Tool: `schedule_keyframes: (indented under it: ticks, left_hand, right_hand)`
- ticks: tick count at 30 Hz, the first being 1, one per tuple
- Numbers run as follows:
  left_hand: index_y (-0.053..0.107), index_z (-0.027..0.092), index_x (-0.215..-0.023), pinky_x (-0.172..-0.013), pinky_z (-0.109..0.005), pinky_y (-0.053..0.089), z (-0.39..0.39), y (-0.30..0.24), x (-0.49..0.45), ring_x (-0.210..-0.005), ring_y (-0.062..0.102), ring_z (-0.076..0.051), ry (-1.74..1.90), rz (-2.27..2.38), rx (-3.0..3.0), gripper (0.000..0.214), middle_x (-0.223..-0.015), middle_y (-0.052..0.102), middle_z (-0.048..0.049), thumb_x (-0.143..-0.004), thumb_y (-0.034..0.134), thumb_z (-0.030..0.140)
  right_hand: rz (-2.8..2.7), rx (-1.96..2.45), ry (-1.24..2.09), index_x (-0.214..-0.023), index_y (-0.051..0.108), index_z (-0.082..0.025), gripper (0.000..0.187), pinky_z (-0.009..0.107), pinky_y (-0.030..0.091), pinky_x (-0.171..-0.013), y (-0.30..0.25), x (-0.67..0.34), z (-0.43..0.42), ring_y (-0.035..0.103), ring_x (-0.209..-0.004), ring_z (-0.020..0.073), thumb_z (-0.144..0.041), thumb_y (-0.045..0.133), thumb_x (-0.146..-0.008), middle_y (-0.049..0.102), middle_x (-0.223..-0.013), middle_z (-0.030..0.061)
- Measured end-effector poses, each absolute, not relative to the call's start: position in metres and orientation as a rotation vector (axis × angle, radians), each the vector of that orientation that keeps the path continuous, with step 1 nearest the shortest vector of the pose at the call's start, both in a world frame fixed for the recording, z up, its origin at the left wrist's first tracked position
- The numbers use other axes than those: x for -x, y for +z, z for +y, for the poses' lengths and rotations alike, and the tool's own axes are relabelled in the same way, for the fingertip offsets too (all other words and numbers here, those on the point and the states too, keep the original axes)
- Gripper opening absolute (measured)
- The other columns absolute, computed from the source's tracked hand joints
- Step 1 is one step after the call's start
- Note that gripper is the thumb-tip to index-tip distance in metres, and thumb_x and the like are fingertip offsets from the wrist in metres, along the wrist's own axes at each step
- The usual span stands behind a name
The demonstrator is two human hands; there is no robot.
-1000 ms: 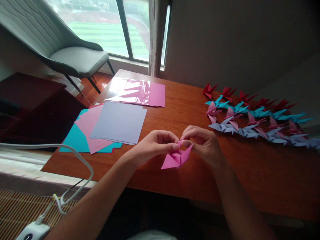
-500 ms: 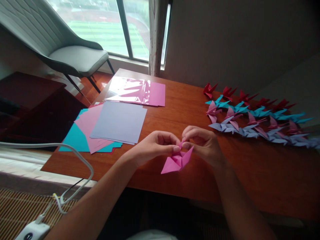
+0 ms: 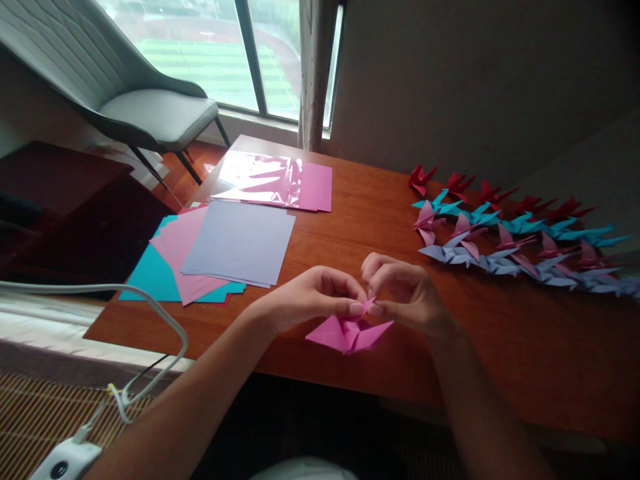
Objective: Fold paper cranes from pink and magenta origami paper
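Note:
A bright pink origami crane [image 3: 350, 335] is held over the table's front edge, its two wings spread to the left and right. My left hand [image 3: 325, 293] is closed, with thumb and fingers pinching the crane's narrow pointed part from the left. On the other side, my right hand [image 3: 407, 290] is closed too, its thumb and index finger at the tip of that same narrow point. Fingertips partly hide the folds there.
Rows of red, turquoise, pink and lavender paper cranes [image 3: 500, 263] line the wooden table's [image 3: 360, 227] right side. Lavender sheets [image 3: 245, 240], pink and turquoise sheets, and a clear packet [image 3: 260, 180] with magenta paper lie left. A white cable [image 3: 170, 320] runs at lower left.
The crane has turned so its wings lie more level and wide apart. My right hand's fingers have shifted at the narrow point, whose tip now shows between both hands.

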State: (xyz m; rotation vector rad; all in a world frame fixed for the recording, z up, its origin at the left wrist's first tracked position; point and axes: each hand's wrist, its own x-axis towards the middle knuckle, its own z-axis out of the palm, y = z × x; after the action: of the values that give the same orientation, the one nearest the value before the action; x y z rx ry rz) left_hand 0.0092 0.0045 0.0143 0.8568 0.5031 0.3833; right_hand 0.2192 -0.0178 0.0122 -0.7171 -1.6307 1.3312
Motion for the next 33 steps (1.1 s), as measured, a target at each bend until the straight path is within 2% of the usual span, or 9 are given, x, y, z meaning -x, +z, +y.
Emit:
schedule_keyframes:
  ticks: [15, 20, 33]
  left_hand:
    - [0.076, 0.012, -0.083, -0.060, -0.017, 0.048, 0.0052, 0.0127, -0.0074, -0.067, 0.060, -0.008, 0.348, 0.470, -0.860, 0.019, -0.077, 0.068, -0.0027, -0.072, 0.088, 0.022]
    - [0.075, 0.012, -0.082, -0.059, -0.016, 0.045, 0.0063, 0.0116, -0.0077, -0.065, 0.057, -0.007, 0.382, 0.490, -0.859, 0.020, -0.076, 0.067, -0.0020, -0.073, 0.087, 0.024]
    - [0.072, 0.011, -0.079, -0.056, -0.017, 0.042, 0.0059, 0.0109, -0.0097, -0.062, 0.053, -0.006, 0.421, 0.480, -0.865, 0.024, -0.072, 0.062, 0.0003, -0.075, 0.086, 0.030]
  right_hand:
    - [-1.579, 0.591, 1.510, -0.084, 0.068, -0.023, 0.009, 0.036, 0.047, -0.078, 0.0140, -0.2170, -0.0188, 0.058, -0.082, 0.0189, -0.024, 0.077, -0.084, 0.061, -0.087, 0.0033]
    - [-1.574, 0.617, 1.484, -0.084, 0.069, -0.023, 0.008, 0.034, 0.047, -0.075, 0.0130, -0.2168, -0.0175, 0.057, -0.081, 0.0187, -0.024, 0.077, -0.084, 0.062, -0.085, 0.0030]
    - [-1.535, 0.629, 1.543, -0.087, 0.071, -0.021, 0.009, 0.032, 0.044, -0.077, 0.0093, -0.2204, -0.0166, 0.056, -0.085, 0.0167, -0.013, 0.075, -0.084, 0.061, -0.089, 0.0027]
